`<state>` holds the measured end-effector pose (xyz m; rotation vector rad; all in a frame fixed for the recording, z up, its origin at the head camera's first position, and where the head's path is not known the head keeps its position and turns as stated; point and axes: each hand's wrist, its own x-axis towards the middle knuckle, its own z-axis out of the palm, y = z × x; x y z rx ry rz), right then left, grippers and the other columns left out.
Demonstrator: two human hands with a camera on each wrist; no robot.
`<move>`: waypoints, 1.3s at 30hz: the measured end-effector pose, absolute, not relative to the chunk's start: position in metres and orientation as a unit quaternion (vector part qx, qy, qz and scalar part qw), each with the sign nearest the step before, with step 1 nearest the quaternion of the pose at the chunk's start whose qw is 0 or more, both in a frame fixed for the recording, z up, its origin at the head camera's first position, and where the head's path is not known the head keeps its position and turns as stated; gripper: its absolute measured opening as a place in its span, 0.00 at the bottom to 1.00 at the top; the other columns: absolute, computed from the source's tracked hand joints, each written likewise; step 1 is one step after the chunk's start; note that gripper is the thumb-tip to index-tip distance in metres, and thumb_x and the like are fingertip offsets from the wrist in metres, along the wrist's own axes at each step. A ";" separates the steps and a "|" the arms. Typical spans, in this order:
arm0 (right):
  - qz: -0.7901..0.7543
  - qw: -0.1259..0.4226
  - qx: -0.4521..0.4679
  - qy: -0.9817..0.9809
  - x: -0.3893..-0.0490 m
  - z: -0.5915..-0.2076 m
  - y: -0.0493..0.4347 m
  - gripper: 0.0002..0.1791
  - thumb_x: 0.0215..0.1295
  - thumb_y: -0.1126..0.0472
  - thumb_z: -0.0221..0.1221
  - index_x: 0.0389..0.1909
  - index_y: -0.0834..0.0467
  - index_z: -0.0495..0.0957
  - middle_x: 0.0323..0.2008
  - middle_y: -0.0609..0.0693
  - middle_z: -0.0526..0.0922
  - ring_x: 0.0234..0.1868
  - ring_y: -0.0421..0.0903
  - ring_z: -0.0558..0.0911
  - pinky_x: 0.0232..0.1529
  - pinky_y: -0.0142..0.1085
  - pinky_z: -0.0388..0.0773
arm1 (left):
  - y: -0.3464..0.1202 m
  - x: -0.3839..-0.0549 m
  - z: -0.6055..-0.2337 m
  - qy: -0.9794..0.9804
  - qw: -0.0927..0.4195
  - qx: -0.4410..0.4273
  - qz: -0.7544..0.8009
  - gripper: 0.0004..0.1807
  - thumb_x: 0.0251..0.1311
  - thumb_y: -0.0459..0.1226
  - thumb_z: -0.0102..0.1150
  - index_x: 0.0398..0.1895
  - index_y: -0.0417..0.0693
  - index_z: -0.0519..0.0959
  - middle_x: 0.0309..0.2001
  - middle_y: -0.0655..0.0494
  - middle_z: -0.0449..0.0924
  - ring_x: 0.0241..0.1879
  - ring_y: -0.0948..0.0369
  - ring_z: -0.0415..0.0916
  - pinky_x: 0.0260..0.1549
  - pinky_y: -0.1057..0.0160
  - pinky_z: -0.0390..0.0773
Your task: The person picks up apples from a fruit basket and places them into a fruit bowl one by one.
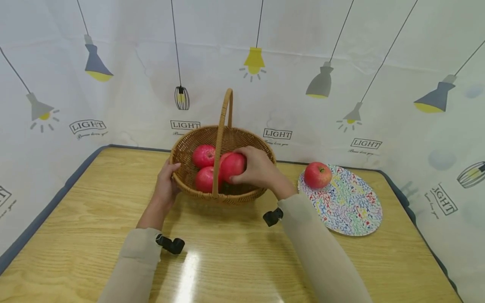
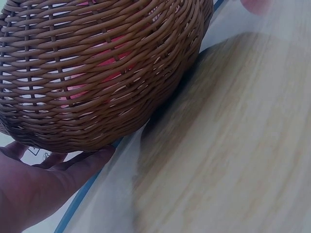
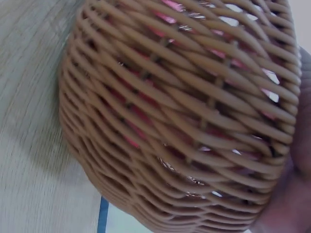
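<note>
A brown wicker basket (image 1: 189,187) with a tall arched handle stands on the wooden table, several red apples inside. My left hand (image 1: 165,182) grips its left side, thumb at the rim and fingers against the outer wall. Inside the basket, right of the handle, my right hand (image 1: 259,167) holds a red apple (image 1: 233,166) between thumb and fingers. Two more apples, one toward the back (image 1: 203,155) and one in front (image 1: 204,180), lie left of it. The left wrist view shows the fingers (image 2: 80,170) under the weave (image 2: 97,92); in the right wrist view the basket wall (image 3: 194,121) hides the held apple.
To the right lies a flat round plate (image 1: 356,206) with a multicoloured squiggle pattern. Another red apple (image 1: 317,175) sits on its upper left part. A white curtain (image 1: 144,75) printed with lamps hangs behind the wooden table (image 1: 223,252).
</note>
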<state>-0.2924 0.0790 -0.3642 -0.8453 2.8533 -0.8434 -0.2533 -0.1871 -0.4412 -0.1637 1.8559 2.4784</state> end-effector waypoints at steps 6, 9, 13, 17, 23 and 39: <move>-0.265 0.027 -0.264 0.927 -0.291 -0.364 0.081 0.41 0.48 0.47 0.73 0.64 0.57 0.74 0.58 0.54 0.78 0.57 0.52 0.79 0.55 0.50 0.81 | -0.186 -0.254 -0.442 0.598 0.018 -0.045 0.800 0.38 0.70 0.44 0.35 0.83 0.60 0.42 0.81 0.44 0.45 0.79 0.46 0.49 0.76 0.43 0.51; -0.273 0.024 -0.275 0.921 -0.291 -0.364 0.082 0.40 0.48 0.48 0.73 0.64 0.56 0.74 0.57 0.53 0.79 0.57 0.52 0.79 0.55 0.50 0.81 | -0.185 -0.255 -0.443 0.594 0.018 -0.045 0.803 0.38 0.70 0.44 0.35 0.83 0.60 0.42 0.81 0.44 0.45 0.78 0.46 0.49 0.76 0.43 0.51; -0.304 0.020 -0.288 0.908 -0.290 -0.365 0.085 0.39 0.48 0.52 0.74 0.63 0.55 0.73 0.57 0.52 0.79 0.57 0.50 0.80 0.55 0.49 0.81 | -0.184 -0.255 -0.444 0.591 0.021 -0.045 0.805 0.38 0.70 0.44 0.35 0.83 0.60 0.41 0.81 0.44 0.45 0.79 0.46 0.49 0.76 0.43 0.51; -0.329 0.017 -0.285 0.900 -0.287 -0.365 0.086 0.40 0.47 0.55 0.75 0.62 0.56 0.70 0.57 0.53 0.79 0.57 0.51 0.80 0.54 0.49 0.82 | -0.183 -0.255 -0.443 0.591 0.020 -0.046 0.805 0.38 0.70 0.43 0.35 0.83 0.60 0.42 0.81 0.45 0.45 0.79 0.47 0.49 0.76 0.44 0.51; -0.333 -0.026 -0.286 0.898 -0.281 -0.365 0.091 0.40 0.45 0.55 0.75 0.62 0.55 0.72 0.59 0.54 0.75 0.58 0.53 0.78 0.56 0.51 0.81 | -0.183 -0.256 -0.442 0.595 0.023 -0.050 0.802 0.39 0.69 0.43 0.35 0.83 0.60 0.42 0.81 0.45 0.45 0.79 0.48 0.49 0.76 0.45 0.51; -0.397 -0.040 -0.287 0.871 -0.262 -0.357 0.109 0.46 0.47 0.58 0.75 0.70 0.54 0.68 0.62 0.53 0.75 0.61 0.52 0.76 0.55 0.51 0.82 | -0.186 -0.252 -0.439 0.590 0.027 -0.053 0.805 0.38 0.69 0.43 0.34 0.83 0.62 0.41 0.82 0.46 0.44 0.79 0.48 0.48 0.77 0.46 0.50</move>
